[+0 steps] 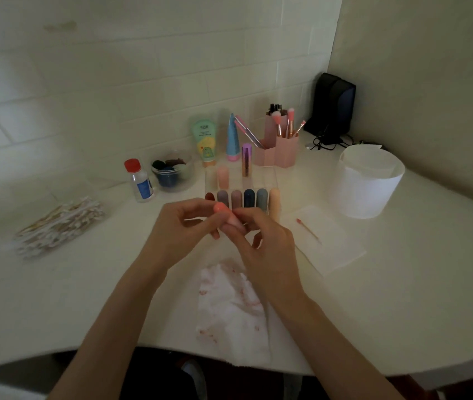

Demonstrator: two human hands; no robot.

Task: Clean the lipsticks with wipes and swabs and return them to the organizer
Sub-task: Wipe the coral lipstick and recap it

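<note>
Coral-pink lipstick (221, 209) pinched between both my hands, left hand (181, 226) curled round its top, right hand (265, 243) gripping the lower end, right in front of the clear organizer (272, 180), red-stained wipe (229, 301) on the table (85, 298) under my wrists, used swab (308, 230) off right

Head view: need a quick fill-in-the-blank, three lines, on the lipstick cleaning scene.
1. The pink lipstick is held by ____ hands: left hand, right hand.
2. The clear bottle has a ____ cap.
3. The used swab lies on the person's ____ side, on a white sheet.
Missing: both; red; right.
</note>
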